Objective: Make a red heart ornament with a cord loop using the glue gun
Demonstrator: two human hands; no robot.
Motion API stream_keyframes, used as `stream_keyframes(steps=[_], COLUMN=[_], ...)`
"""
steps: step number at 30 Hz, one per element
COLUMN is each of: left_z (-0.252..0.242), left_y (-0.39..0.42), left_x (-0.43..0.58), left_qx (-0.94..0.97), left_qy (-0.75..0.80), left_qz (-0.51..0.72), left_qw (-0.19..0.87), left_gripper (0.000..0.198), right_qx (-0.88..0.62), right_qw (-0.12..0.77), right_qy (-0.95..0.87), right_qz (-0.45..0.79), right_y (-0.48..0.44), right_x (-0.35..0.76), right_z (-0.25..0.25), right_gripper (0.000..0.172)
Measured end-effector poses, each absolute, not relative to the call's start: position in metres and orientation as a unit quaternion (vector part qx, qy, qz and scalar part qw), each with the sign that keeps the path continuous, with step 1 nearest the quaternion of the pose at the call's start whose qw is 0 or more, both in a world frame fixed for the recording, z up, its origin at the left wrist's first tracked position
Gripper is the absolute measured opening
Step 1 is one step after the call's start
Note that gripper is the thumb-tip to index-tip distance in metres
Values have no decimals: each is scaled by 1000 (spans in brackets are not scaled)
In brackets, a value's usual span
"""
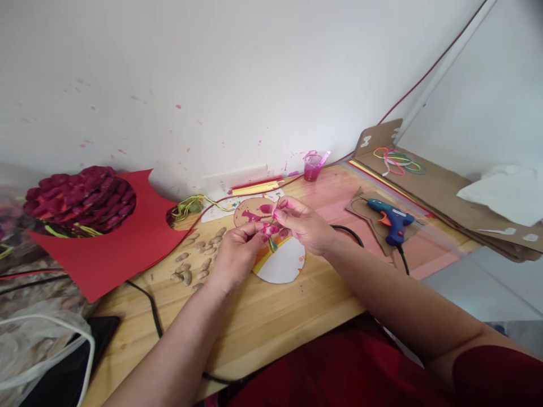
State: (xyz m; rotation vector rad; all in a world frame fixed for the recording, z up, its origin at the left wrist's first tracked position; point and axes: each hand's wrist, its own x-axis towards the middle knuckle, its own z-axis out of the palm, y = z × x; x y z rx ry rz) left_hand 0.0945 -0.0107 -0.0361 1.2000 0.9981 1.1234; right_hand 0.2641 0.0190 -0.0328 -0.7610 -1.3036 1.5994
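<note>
My left hand [244,246] is closed in a pinch on a small bundle of yarn, whose green and yellow tuft [272,245] hangs below the fingers. Just above and right of it, my right hand [302,221] pinches a thin strand at the same bundle. Both sets of fingertips are stained pink. Under the hands lies a rounded white cut-out [282,264] with an orange and yellow edge. Behind them is a round brown disc [241,210] with dark pink stains. The fingers partly hide the yarn.
Peanuts [185,274] lie scattered at the left, near red card [127,254] and a dark pink bumpy piece [80,198]. Green yarn [189,206] sits behind. A cup of pink paint [313,168] stands by the wall. A blue glue gun [394,220] and cardboard [449,198] are at right.
</note>
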Motion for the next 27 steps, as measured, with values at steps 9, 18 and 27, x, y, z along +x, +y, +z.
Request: stream_keyframes(steps=[9, 18, 27], left_z=[-39, -36, -31], left_y=[-14, -16, -10], left_x=[97, 98, 92], left_qx=[419, 426, 319], left_qy=[416, 405, 401], left_qz=[430, 421, 522], left_qw=[683, 691, 682], left_gripper=[32, 23, 20], right_qx=[-309, -309, -417], right_qw=[479, 477, 471], right_qy=[-498, -462, -451], right_qz=[653, 681, 633], right_y=[21, 23, 27], right_x=[262, 263, 264], right_z=[-33, -35, -34], right_gripper=[30, 30, 28])
